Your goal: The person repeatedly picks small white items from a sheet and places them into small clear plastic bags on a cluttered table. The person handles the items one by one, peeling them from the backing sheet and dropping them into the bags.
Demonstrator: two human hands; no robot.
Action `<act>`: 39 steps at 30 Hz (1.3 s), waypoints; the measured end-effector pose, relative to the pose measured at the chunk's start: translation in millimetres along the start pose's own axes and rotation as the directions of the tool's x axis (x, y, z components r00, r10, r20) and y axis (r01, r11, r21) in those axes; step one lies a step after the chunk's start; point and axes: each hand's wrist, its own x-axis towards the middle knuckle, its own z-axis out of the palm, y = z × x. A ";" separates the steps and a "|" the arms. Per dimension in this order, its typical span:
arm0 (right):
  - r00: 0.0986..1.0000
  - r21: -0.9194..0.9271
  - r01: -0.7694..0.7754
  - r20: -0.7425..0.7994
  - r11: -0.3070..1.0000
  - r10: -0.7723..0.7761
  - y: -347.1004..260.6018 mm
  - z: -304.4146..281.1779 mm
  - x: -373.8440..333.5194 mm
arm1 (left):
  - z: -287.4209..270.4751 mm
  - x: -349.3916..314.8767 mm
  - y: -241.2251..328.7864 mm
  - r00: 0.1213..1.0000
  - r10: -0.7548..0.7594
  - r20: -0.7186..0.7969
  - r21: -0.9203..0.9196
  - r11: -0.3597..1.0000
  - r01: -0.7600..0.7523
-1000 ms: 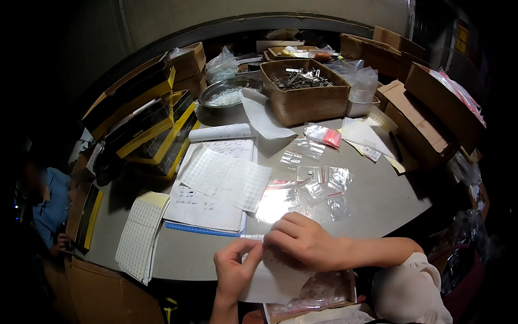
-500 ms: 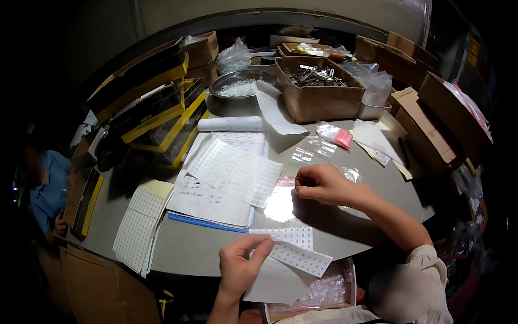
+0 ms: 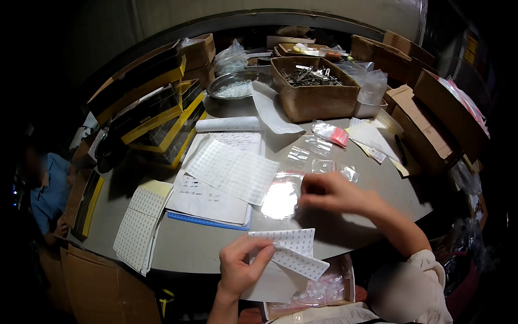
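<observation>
Grey counter (image 3: 197,251), cluttered. Left hand (image 3: 240,265) fingers pinch printed label sheet (image 3: 302,261) over near edge; right hand (image 3: 337,194) fingers curled near clear zip bags (image 3: 324,166), grip untellable. One-sided pinch could let sheet slip off.

No readable text, label sheet (image 3: 301,260) included

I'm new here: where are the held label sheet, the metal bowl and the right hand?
Held label sheet (image 3: 300,260), head view: its printed flap.
Metal bowl (image 3: 226,98), head view: its near rim.
Right hand (image 3: 335,193), head view: its middle.
</observation>
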 end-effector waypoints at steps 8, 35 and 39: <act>0.957 -0.445 0.259 -0.003 0.857 -0.291 -55.5 49.3 -47.5 | 1.9 0.3 5.7 1.000 -0.005 0.013 0.046 0.999 0.004; 0.925 -0.462 -0.225 0.175 0.858 0.337 -21.1 -61.9 -60.6 | 40.0 15.5 10.7 0.949 -0.237 0.210 -0.206 0.938 0.280; 0.991 -0.346 -0.125 -0.006 0.930 0.131 13.0 -49.3 -42.7 | 51.6 20.3 9.9 0.949 -0.237 0.206 -0.175 0.946 0.274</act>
